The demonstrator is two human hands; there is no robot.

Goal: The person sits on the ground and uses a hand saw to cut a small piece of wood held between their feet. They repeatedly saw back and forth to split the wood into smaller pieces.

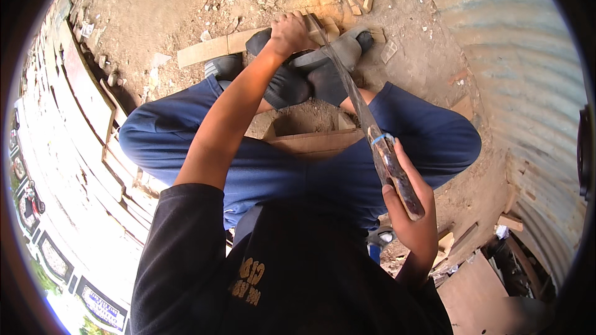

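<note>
My right hand (415,216) is wrapped round the dark, worn wooden handle of a handsaw (351,87), with a blue band where the blade starts. The long narrow blade slants up and left from my hand, its far end at a wooden plank (214,51) on the ground. My left hand (289,35) is closed over the plank just left of the blade, fingers curled at its far edge. My feet, in dark footwear (344,53), are at the plank and partly cover it. Whether the teeth are in the wood is too small to tell.
Small wood offcuts (356,1) and chips lie on the dirt ground beyond the plank. Under me is a low wooden seat (316,142). A corrugated metal sheet (515,56) stands at the right; boards (84,74) line the left. Scrap wood (475,291) lies lower right.
</note>
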